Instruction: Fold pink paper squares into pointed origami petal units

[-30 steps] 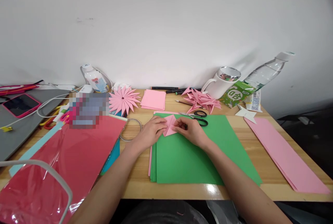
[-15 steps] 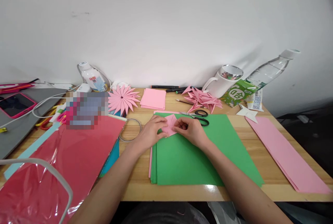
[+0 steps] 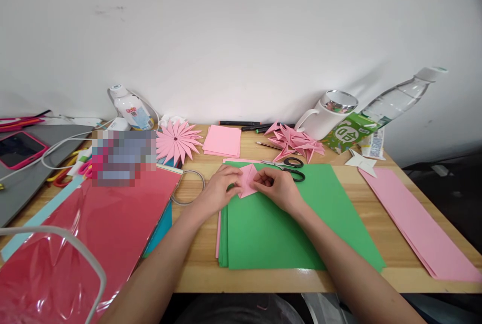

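A small folded piece of pink paper (image 3: pixel 247 179) lies at the far left part of the green paper stack (image 3: pixel 293 228), with crease lines showing on it. My left hand (image 3: pixel 224 186) grips its left edge between thumb and fingers. At its right edge, my right hand (image 3: pixel 276 187) pinches the paper with curled fingers. Just beyond my right hand are black-handled scissors (image 3: pixel 293 168), lying partly on the green sheets. Behind the hands sits a stack of pink paper squares (image 3: pixel 222 141).
Left are a pink paper star wheel (image 3: pixel 175 138), a tape roll (image 3: pixel 188 188) and a red sheet in clear film (image 3: pixel 109 213). Folded pink pieces (image 3: pixel 295 142), a white mug (image 3: pixel 327 113), a green box (image 3: pixel 350 133) and a leaning bottle (image 3: pixel 401 98) stand back right. Pink strips (image 3: pixel 417 223) lie right.
The view has shifted slightly. Both hands stay on the pink paper in nearly the same place, with the right fingers still at its right edge.
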The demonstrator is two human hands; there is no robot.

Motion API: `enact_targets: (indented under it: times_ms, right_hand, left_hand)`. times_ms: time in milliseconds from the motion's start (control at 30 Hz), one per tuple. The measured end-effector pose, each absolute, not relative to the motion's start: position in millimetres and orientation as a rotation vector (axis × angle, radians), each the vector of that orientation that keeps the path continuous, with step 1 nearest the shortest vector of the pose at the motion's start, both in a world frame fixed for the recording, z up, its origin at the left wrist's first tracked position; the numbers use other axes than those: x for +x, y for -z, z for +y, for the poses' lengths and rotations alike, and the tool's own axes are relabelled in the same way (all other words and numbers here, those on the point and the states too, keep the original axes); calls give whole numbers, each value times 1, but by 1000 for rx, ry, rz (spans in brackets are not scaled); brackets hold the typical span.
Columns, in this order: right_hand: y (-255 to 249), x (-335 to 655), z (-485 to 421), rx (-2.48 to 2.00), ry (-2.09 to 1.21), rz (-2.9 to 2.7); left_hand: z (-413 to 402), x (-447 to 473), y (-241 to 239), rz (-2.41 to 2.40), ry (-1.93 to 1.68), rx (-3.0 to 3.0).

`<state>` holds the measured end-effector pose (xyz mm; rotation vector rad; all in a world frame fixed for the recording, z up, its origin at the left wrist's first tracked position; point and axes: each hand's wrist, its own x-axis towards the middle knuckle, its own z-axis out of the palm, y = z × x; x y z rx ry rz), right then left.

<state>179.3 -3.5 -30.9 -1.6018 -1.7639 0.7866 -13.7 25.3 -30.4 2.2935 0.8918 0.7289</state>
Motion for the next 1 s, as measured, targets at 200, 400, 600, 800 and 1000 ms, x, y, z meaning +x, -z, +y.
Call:
enact_targets:
  times_ms: [200, 400, 600, 800, 1000]
  right_hand:
    - [29, 179, -3, -1609, -803, -1761]
    - [30, 179, -1, -1616, -786, -1762]
    - [30, 179, -1, -1651, -783, -1755]
    - [29, 178, 0, -1677, -817, -1736]
    - [26, 178, 0, -1677, -824, -1732]
  left_hand:
    - [24, -13, 26, 936, -666, 2217]
    - [22, -12, 27, 937, -686, 2220]
    - [22, -12, 28, 941, -693, 2228]
    - [21, -11, 27, 931, -701, 2205]
    - [22, -12, 28, 915, -693, 2217]
